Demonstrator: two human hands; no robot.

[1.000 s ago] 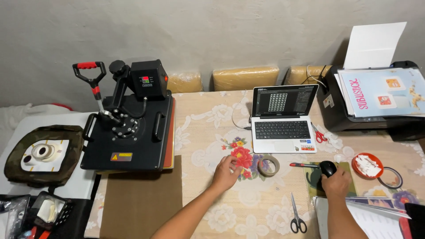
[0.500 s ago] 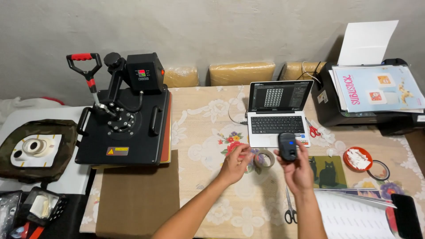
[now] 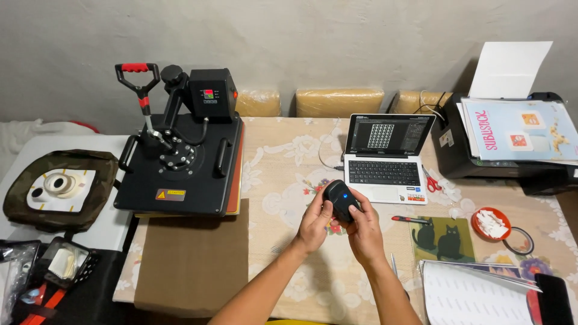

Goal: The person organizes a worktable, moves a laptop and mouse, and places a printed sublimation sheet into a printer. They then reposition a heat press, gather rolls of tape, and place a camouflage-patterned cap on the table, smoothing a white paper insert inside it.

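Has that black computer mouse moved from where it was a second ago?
Yes. The mouse went left, from beside the red dish to before the laptop.

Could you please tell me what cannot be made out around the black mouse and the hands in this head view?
- Underside of the black mouse: hidden by the left hand and right hand, both in a grip on it.
- Table surface beneath the hands: covered by them.
- Laptop screen pattern: too small to read.
- Black object at the lower right corner: cut off by the frame edge.
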